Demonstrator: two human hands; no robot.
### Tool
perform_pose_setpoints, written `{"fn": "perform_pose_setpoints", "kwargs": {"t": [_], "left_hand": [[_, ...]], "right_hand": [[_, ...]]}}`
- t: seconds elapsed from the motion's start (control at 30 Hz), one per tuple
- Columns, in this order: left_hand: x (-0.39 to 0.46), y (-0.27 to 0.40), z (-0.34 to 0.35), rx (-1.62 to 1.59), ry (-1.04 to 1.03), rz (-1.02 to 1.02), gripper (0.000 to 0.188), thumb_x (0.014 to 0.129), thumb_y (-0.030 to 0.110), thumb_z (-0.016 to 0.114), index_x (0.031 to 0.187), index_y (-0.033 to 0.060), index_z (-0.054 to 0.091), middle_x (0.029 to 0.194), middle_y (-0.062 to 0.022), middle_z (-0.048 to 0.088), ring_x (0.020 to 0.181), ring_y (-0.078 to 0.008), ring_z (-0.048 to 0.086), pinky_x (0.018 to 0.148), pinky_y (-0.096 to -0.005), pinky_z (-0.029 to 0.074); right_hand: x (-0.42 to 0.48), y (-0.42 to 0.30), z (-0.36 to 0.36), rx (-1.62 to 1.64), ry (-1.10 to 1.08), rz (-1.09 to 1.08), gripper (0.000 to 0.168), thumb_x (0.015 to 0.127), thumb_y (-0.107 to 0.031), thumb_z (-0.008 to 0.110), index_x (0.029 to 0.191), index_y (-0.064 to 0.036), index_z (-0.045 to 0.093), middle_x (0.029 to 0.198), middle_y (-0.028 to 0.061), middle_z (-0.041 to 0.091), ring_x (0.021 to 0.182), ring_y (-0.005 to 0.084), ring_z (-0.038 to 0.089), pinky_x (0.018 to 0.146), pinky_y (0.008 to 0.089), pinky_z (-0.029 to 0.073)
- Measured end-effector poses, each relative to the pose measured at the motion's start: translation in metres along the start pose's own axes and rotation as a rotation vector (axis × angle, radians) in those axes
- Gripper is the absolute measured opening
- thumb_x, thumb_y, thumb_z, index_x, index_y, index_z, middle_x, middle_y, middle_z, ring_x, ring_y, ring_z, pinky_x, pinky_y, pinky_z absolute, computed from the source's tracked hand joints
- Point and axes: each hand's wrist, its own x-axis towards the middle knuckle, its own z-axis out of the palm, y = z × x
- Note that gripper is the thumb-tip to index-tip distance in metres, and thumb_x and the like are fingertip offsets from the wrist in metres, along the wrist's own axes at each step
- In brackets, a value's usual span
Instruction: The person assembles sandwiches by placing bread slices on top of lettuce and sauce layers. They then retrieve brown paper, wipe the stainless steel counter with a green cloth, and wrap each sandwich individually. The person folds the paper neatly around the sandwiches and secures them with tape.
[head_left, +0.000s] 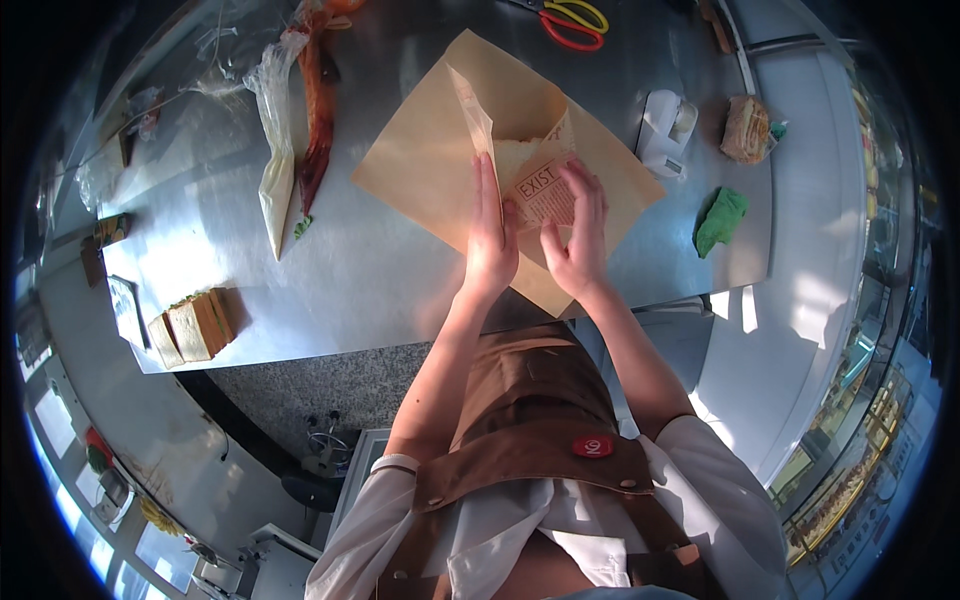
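A sandwich (517, 154) with a pale bread edge lies partly wrapped in printed wrapping paper (551, 191) that bears writing. Under it is a square brown paper sheet (405, 157), set cornerwise on the metal table. My left hand (491, 232) holds the wrap's left side, fingers outside along a raised flap and thumb on the inner side. On the right side, my right hand (581, 229) curls its fingers over the printed paper, with the thumb at the near edge. The far end of the wrap is open. Most of the sandwich is hidden by the paper.
On the metal table (360, 300) lie two piping bags, one with white filling (277, 187) and one with red sauce (318, 142). Scissors (574, 22), a tape dispenser (664, 135), a wrapped sandwich (745, 129), a green cloth (720, 221) and cut sandwiches (193, 326) surround the sheet.
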Motion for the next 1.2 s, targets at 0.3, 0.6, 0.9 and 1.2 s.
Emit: {"fn": "perform_pose_setpoints", "kwargs": {"t": [0.3, 0.6, 0.9, 1.2], "left_hand": [[0.003, 0.017, -0.005, 0.073, -0.021, 0.154, 0.066, 0.096, -0.006, 0.045, 0.157, 0.0075, 0.024, 0.16, -0.0328, 0.006, 0.147, -0.0503, 0.017, 0.117, -0.0486, 0.028], [0.007, 0.02, -0.005, 0.168, -0.093, 0.102, 0.062, 0.092, -0.006, 0.051, 0.151, 0.012, 0.042, 0.159, -0.035, 0.006, 0.144, -0.0534, 0.02, 0.113, -0.0485, 0.035], [0.009, 0.018, -0.008, 0.211, -0.156, 0.119, 0.051, 0.1, 0.014, 0.052, 0.15, 0.0095, 0.042, 0.161, -0.0327, 0.002, 0.148, -0.0492, 0.014, 0.114, -0.048, 0.033], [0.001, 0.033, -0.003, -0.446, -0.077, -0.19, 0.063, 0.106, 0.017, 0.033, 0.159, 0.0078, 0.0, 0.166, -0.0153, -0.01, 0.153, -0.0308, -0.004, 0.122, -0.0413, 0.015]], "right_hand": [[0.023, 0.008, 0.007, -0.012, -0.118, 0.276, 0.079, 0.092, -0.029, 0.065, 0.156, -0.013, 0.023, 0.158, 0.0234, 0.024, 0.137, 0.0428, 0.041, 0.103, 0.0462, 0.047], [0.019, 0.026, 0.013, 0.064, -0.121, 0.231, 0.07, 0.094, -0.028, 0.06, 0.154, -0.008, 0.028, 0.158, 0.0231, 0.026, 0.136, 0.0431, 0.043, 0.103, 0.0458, 0.047], [0.027, 0.016, 0.017, 0.178, -0.077, 0.526, 0.05, 0.099, -0.028, 0.055, 0.139, -0.002, 0.041, 0.12, 0.0235, 0.061, 0.104, 0.0418, 0.064, 0.086, 0.0484, 0.052], [0.026, 0.019, 0.022, 0.177, 0.068, 0.412, 0.057, 0.099, -0.02, 0.053, 0.147, -0.001, 0.029, 0.12, 0.0249, 0.062, 0.102, 0.0435, 0.064, 0.083, 0.0496, 0.052]]}}
